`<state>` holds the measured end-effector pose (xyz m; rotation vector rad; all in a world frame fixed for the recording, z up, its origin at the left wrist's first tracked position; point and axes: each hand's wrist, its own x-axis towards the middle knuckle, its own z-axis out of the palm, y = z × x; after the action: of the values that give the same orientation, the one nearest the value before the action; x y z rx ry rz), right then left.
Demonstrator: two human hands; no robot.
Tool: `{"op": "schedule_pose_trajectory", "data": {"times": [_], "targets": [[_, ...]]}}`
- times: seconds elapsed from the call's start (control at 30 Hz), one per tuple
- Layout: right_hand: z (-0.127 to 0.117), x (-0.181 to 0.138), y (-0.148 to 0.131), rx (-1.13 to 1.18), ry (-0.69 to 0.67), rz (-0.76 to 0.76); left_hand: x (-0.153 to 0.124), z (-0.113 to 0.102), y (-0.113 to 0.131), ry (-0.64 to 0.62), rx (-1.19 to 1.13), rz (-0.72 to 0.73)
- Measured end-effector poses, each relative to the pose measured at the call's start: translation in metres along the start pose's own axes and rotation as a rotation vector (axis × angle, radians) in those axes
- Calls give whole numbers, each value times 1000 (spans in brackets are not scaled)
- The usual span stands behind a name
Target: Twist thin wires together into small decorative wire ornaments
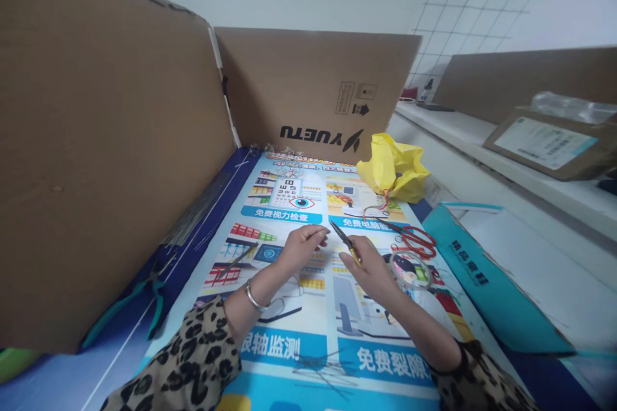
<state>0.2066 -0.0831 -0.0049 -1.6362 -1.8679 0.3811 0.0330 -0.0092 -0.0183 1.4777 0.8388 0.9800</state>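
Over the middle of the printed sheet, my left hand (303, 247) is closed with thumb and fingertips pressed together. Whatever it may pinch is too small to make out. Just to its right, my right hand (373, 270) grips a pair of small pointed snips (344, 237) with dark blades and a yellow handle. Their tip points up and left, near my left fingertips. Beyond my left wrist lies a thin dark pointed tool (237, 261). Near my right hand are red-handled scissors (418, 243) and a clear roll of tape (409, 271).
Cardboard panels (308, 77) stand at the back and left. Teal-handled pliers (155, 302) lie at left, thin wire scraps (321, 367) in front. A crumpled yellow bag (393, 167) sits at back right, a teal box (477, 270) at right. A shelf holds a labelled parcel (544, 141).
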Motion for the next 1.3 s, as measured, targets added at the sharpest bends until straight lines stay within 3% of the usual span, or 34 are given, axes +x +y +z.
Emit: {"op": "schedule_pose_trajectory", "data": {"times": [0.67,0.8,0.97,1.1,1.3], "targets": [[2,-2,5,-90,40,1,5,-2,-6,-63,75,1],[-7,-2,-2,148,-74,16,6,-9,-6,-31,196,187],[-14,-4,-3,702,-434,197,3,-21,0,-70,402,488],[-9,-6,1,999,-544,319,2,-25,1,-77,526,559],[-7,-6,2,1183,-618,359,4,-28,-2,-76,593,644]]}}
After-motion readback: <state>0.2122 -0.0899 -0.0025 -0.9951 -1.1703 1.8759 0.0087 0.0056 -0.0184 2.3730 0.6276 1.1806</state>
